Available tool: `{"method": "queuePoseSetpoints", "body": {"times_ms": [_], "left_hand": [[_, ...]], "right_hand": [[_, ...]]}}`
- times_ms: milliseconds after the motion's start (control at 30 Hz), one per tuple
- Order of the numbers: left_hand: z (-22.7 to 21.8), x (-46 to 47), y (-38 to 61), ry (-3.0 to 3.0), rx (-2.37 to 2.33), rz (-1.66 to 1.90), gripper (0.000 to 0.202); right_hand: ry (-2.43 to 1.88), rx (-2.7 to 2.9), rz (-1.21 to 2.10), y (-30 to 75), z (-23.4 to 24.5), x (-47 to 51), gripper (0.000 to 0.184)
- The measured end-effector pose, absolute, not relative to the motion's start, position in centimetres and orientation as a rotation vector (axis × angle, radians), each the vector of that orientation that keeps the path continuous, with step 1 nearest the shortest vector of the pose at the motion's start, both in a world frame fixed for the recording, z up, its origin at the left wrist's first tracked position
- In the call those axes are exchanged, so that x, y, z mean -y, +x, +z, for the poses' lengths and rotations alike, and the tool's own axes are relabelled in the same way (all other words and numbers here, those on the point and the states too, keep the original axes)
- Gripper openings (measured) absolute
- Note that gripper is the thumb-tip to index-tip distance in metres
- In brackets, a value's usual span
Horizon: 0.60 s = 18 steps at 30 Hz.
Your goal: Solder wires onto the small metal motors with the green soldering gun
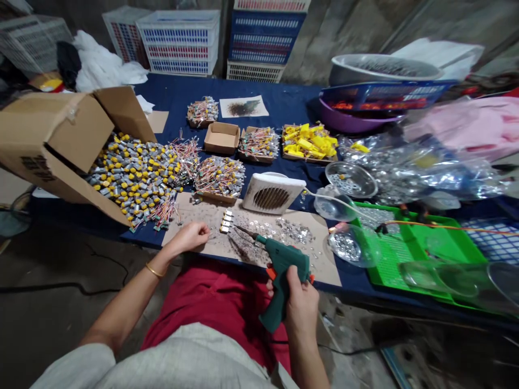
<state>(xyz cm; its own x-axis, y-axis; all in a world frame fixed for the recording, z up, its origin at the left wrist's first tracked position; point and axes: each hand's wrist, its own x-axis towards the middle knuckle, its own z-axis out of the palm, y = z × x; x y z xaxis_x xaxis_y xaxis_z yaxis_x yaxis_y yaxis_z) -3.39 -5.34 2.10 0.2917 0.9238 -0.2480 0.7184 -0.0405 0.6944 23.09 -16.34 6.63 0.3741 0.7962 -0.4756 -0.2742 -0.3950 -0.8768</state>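
My right hand (302,297) is wrapped round the grip of a green soldering gun (286,259) with orange parts. Its thin metal tip points left at a short row of small white and silver parts (226,221) standing on a cardboard sheet (320,259). Left of that row, my left hand (198,235) rests low over the cardboard with its fingers curled together. Whatever it may hold is hidden or too small to name. Loose metal bits (294,231) lie scattered on the cardboard, and behind them stands a white fan with a slatted grille (272,195).
A tipped cardboard box (57,146) spills small motors (133,173) on the left. Behind are small cartons of wired motors (220,177) and yellow parts (310,141). To the right are metal and plastic bowls (352,181) and a green tray (441,237). Crates (180,43) stand behind.
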Motion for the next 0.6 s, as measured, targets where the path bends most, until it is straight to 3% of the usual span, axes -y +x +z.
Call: {"method": "queuePoseSetpoints", "body": {"times_ms": [233, 467, 600], "left_hand": [[1.5, 6.0, -3.5, 1.911, -1.373, 0.358, 0.028], [2.0, 6.3, -4.2, 1.749, -1.284, 0.255, 0.028], [2.2, 6.9, -4.2, 1.959, -1.394, 0.354, 0.021]], "right_hand": [[-1.545, 0.503, 1.291, 23.2, 6.2, 16.5, 0.059], [-1.547, 0.500, 1.263, 23.3, 6.1, 16.7, 0.058], [-1.560, 0.484, 1.237, 23.2, 6.4, 16.9, 0.057]]}}
